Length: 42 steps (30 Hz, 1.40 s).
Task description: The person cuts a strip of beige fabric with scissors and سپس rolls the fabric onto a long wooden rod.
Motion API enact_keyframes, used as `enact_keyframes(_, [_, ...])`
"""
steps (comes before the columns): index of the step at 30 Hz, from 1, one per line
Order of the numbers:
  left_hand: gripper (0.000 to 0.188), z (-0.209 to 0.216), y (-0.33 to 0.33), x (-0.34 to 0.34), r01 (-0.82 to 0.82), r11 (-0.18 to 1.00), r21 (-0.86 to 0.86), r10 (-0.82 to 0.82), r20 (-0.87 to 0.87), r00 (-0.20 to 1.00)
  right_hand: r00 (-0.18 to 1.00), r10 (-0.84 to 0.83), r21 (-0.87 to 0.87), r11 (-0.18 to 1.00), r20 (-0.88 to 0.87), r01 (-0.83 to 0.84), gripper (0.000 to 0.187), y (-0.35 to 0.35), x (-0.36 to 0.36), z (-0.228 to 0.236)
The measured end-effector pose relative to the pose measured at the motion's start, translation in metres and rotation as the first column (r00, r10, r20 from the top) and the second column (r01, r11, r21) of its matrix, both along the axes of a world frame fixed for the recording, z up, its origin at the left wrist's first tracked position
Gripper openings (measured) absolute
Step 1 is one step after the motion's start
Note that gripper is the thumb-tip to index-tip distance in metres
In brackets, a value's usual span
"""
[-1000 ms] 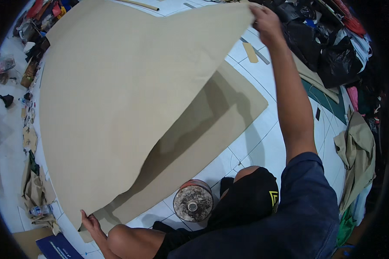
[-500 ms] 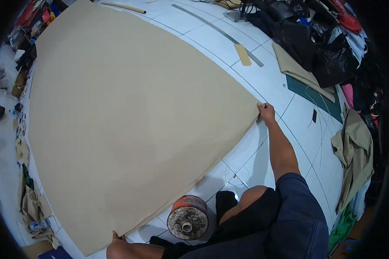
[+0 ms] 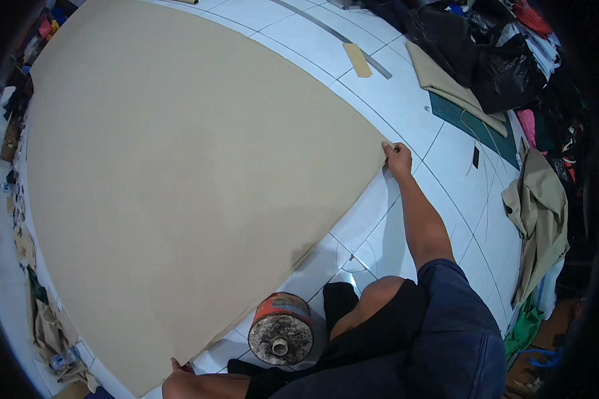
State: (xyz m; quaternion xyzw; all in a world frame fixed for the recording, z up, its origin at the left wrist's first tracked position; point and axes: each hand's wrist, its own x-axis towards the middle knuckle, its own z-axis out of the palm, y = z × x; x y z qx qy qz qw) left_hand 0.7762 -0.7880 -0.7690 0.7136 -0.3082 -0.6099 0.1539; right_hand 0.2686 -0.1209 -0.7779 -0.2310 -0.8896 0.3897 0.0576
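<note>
A wide sheet of beige fabric point(image 3: 173, 173) is spread over the tiled floor and fills most of the left and middle of the view. At its right corner, my right hand point(image 3: 397, 159) pinches the edge between thumb and fingers. Down at the lower left, my left hand point(image 3: 180, 374) grips the near edge close to the other corner; its fingers are partly tucked out of sight. Between the two hands the near edge runs in a nearly straight slanting line. Beside that edge, close to my knees, stands a round, worn red can point(image 3: 281, 329) with a stained top.
Beyond the fabric lie a long metal ruler point(image 3: 339, 36) and a small tan strip point(image 3: 358, 60). At right are a folded beige cloth point(image 3: 446, 86), a green mat point(image 3: 469, 126), black plastic bags point(image 3: 506, 73) and a crumpled khaki cloth point(image 3: 542, 206). Scraps point(image 3: 46, 326) line the left side.
The view has shifted slightly, so most things sit a little further left and up. Both hands keep their hold on the fabric edge, which looks somewhat straighter.
</note>
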Motion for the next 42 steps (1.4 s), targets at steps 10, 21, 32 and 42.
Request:
enact_keyframes(10, [0.039, 0.002, -0.015, -0.01, 0.078, 0.997, -0.002, -0.077, -0.189, 0.979, 0.994, -0.104, -0.126, 0.986, 0.047, 0.109, 0.04, 0.003, 0.002, -0.006])
enact_keyframes(21, [0.04, 0.008, -0.013, 0.218, -0.047, 0.999, 0.003, 0.047, -0.175, 0.984, 0.995, 0.087, 0.319, 0.943, 0.047, -0.097, 0.061, -0.053, 0.013, 0.021])
enact_keyframes(32, [0.032, -0.015, 0.05, 0.162, -0.091, 0.962, -0.259, 0.072, -0.081, 0.994, 0.151, 0.939, 0.515, -0.031, 0.308, -0.856, 0.054, -0.204, 0.216, 0.063])
enact_keyframes(42, [0.036, 0.003, 0.054, 0.194, -0.163, 0.91, -0.381, 0.15, -0.064, 0.987, 0.032, 0.972, 0.389, -0.062, 0.231, -0.919, 0.057, -0.223, 0.229, 0.049])
